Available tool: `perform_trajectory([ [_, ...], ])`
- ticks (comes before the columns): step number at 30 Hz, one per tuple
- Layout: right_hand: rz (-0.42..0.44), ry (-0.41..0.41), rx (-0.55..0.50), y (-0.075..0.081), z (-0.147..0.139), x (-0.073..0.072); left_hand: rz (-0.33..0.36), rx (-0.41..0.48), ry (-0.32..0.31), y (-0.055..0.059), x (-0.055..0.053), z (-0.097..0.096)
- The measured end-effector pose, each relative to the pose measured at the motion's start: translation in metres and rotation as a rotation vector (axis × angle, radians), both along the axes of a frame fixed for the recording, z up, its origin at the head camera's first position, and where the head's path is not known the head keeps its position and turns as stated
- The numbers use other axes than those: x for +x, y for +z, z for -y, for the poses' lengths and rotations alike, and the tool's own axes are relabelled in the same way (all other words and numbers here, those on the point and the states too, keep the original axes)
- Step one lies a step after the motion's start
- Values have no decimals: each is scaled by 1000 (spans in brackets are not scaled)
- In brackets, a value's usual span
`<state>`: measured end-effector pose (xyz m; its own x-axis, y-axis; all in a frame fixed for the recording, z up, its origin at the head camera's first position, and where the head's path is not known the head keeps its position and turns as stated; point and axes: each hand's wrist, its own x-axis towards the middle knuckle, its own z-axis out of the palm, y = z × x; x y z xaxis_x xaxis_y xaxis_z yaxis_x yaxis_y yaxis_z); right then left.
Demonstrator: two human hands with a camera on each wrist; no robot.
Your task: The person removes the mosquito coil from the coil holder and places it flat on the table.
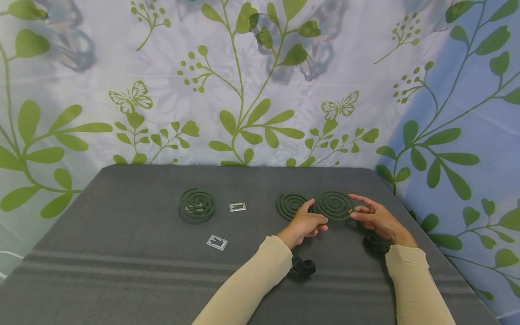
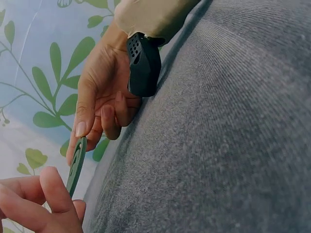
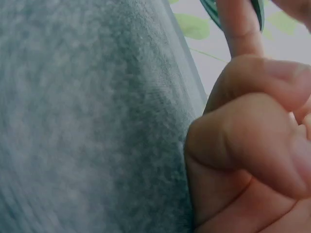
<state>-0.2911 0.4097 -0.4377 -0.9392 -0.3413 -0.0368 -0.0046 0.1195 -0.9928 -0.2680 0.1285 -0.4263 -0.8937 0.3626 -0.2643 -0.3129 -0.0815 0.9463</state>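
Between both hands is a green mosquito coil (image 1: 334, 205), lifted off the table. The left hand (image 1: 307, 224) holds its left edge between thumb and fingers. At its right edge, the right hand (image 1: 375, 220) pinches the rim with thumb and forefinger. Seen from the left wrist, this coil (image 2: 77, 165) is nearly edge-on, under the right thumb tip. In the right wrist view a bit of coil (image 3: 210, 7) shows at the top behind a finger. A second coil (image 1: 287, 205) lies on the table just behind the left hand, partly covered by it.
Farther left lies another coil (image 1: 207, 198) with a shiny metal piece showing through its rings. Two small flat metal coil stands, one upper (image 1: 237, 206) and one lower (image 1: 217, 242), lie on the grey table (image 1: 134, 280). A leaf-patterned curtain (image 1: 260, 85) hangs behind.
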Motion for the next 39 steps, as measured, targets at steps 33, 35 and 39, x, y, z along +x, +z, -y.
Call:
perform_trajectory([
  [33, 91, -149, 197, 1, 9, -2, 98, 27, -76, -1, -7, -2],
  [35, 86, -146, 204, 2, 10, -2, 95, 15, -90, -1, -5, -2],
  [39, 65, -129, 243, 1, 9, -3, 74, 3, -113, -1, -3, -2],
])
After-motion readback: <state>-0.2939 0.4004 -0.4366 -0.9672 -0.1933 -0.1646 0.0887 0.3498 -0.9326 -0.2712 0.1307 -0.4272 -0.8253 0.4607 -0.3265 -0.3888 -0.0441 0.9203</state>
